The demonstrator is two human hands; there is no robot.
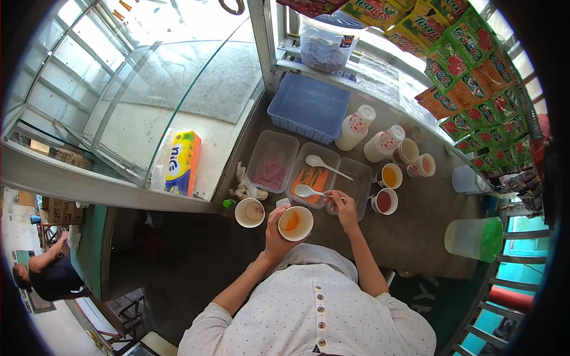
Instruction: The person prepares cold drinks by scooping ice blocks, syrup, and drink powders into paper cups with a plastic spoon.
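Note:
My left hand (274,235) is wrapped round a paper cup (304,224) with something orange in its bottom. A white plastic spoon (305,190) is pinched in my right hand (345,211), its bowl over a clear tub (295,173) of orange contents. Left of that tub, another clear tub (281,142) holds a pinkish-purple substance. Across the orange tub and a third clear tub (358,172) lies a second white spoon (323,162). Just left of my left hand stands a paper cup (249,212) with reddish residue inside.
On the right are cups of yellow liquid (390,175) and red liquid (385,202), and stacked paper cups (405,152). A blue basket (309,107) and white bottles (351,133) stand behind. Drink sachets (469,77) hang above. A tissue pack (183,163) sits left; a person (53,270) is farther off.

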